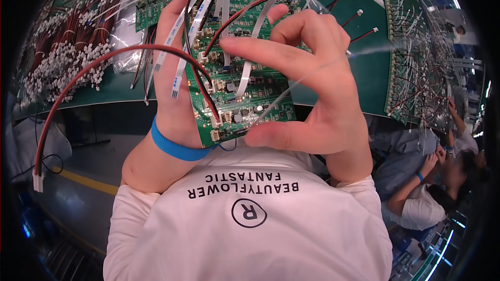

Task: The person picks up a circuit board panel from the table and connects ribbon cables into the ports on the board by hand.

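Observation:
My left hand (174,21) is wrapped round the left edge of a long green circuit board (245,105), holding it up tilted in front of me; the board hides most of its fingers. A blue band (182,147) circles that wrist. White connectors line the board's left side, with red-and-black wires (120,49) plugged in; one arcs far left to a loose white plug (38,181). White flat ribbon cables (249,67) lie over the board. Above its right half is my right hand (317,67), thumb and forefinger spread wide, the forefinger tip by a wire near a connector. The other fingers are curled.
Bundles of red-and-black wires with white plugs (67,67) pile up on the green table (338,91) at left, beside a clear plastic bag (127,52). A stack of wired boards (401,62) stands at right. Another person (422,208) sits beyond at lower right.

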